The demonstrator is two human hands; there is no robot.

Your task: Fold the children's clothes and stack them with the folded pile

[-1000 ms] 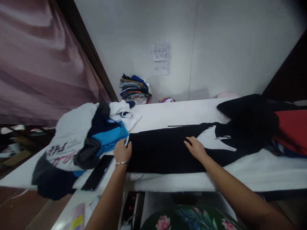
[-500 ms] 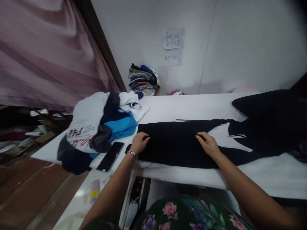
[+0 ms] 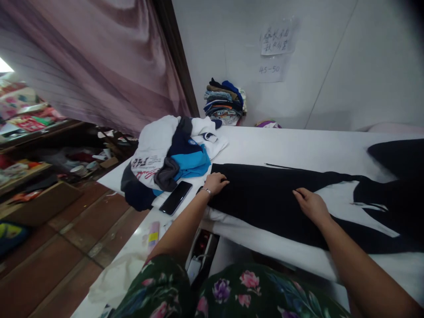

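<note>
A long black garment (image 3: 261, 194) lies stretched out flat across the white table, running off to the right. My left hand (image 3: 216, 182) is at its left end, fingers curled together on the cloth near the edge. Farther right, my right hand (image 3: 311, 204) has its thumb and forefinger pinched on the upper face of the same garment. Just beyond my right hand, a white patch (image 3: 341, 196) shows between black parts, with thin strips of cloth beside it.
A heap of clothes (image 3: 155, 150) lies left of the garment. In front of it rests a phone (image 3: 175, 198). A folded clothes stack (image 3: 225, 104) stands near the wall, below paper notes (image 3: 276, 37). A pink curtain (image 3: 109, 57) hangs left. An open drawer (image 3: 202, 251) sits below the table.
The view has swung to the left, so the table and clothes appear farther right and more floor shows. Both hands stay on the black garment, in nearly the same places.
</note>
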